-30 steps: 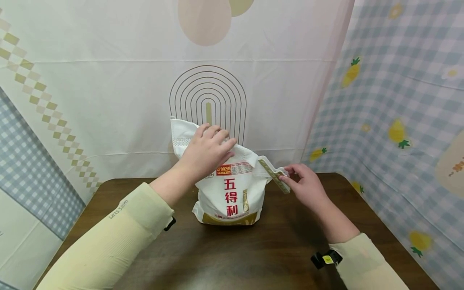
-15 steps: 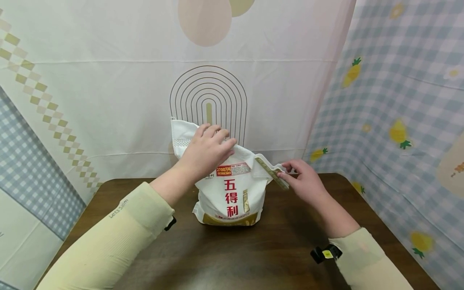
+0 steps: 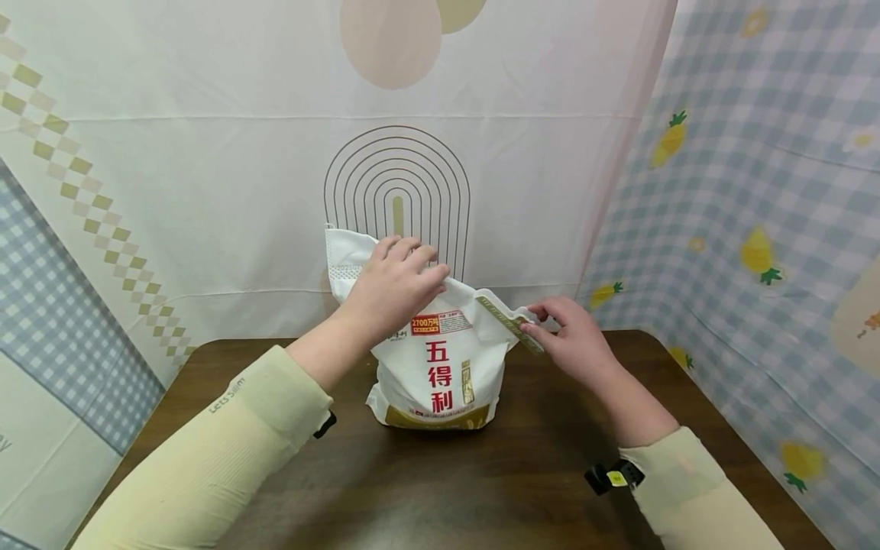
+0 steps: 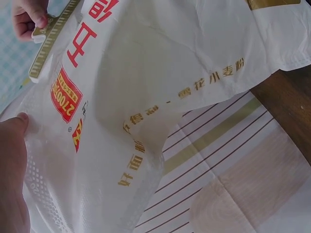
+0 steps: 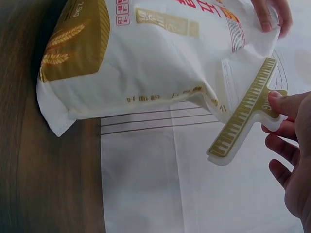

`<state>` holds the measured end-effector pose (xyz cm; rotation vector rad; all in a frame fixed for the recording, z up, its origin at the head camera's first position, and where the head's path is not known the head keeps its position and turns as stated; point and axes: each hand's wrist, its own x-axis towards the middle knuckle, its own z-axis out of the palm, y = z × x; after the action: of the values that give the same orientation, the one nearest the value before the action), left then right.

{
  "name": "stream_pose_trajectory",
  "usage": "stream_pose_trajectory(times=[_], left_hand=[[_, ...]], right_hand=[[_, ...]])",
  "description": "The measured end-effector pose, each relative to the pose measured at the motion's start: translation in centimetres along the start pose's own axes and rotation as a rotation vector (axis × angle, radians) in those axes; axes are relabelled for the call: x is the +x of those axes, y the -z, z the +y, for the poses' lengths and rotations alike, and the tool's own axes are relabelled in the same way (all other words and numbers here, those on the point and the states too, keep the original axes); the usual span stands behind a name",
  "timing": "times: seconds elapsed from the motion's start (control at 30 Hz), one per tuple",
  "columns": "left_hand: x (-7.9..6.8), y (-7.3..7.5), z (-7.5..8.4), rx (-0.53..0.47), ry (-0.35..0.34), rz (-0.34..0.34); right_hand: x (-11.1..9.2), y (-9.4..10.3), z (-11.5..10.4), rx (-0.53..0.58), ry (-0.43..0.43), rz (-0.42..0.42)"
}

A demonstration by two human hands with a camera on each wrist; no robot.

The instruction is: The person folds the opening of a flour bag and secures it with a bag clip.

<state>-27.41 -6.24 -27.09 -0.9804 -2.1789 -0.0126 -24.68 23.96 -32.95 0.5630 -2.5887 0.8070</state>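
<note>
A white flour bag (image 3: pixel 447 382) with red characters and a gold base stands upright on the brown table (image 3: pixel 412 496). My left hand (image 3: pixel 395 283) grips the bag's top edge, thumb in front and fingers over the back. At the bag's right upper corner sits a gold-and-white bag clip (image 5: pixel 245 114) with a piano-key pattern. Its handle is pinched between the thumb and index finger of my right hand (image 3: pixel 571 340), whose other fingers stay loosely curled in the right wrist view. In that view the clip's long bar lies over the folded bag top.
A pale printed cloth (image 3: pixel 536 168) hangs right behind the table. On the right is a blue checked cloth (image 3: pixel 729 252) with pineapples, and another checked cloth (image 3: pixel 62 321) hangs at the left. Each wrist wears a black strap.
My right hand has shifted slightly left and up, sliding the bag clip further over the bag's right upper corner. The left hand keeps its place on the bag's top.
</note>
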Motion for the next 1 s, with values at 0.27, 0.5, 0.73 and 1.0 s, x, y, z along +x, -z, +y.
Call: stream_pose_trajectory(times=[0.27,0.5,0.73,1.0], left_hand=[[0.3,0.0,0.2,-0.036,0.041,-0.005],[0.3,-0.1,0.1,-0.067,0.060,0.004],[0.2,-0.1,0.1,-0.075,0.075,0.004],[0.2,-0.2,0.1,-0.087,0.091,0.007]], right_hand=[[0.1,0.0,-0.7,-0.033,0.054,0.052],[0.3,0.1,-0.9,-0.041,0.052,0.042],[0.7,0.0,-1.5,-0.026,0.089,0.056],[0.8,-0.3,-1.8,-0.039,0.106,0.072]])
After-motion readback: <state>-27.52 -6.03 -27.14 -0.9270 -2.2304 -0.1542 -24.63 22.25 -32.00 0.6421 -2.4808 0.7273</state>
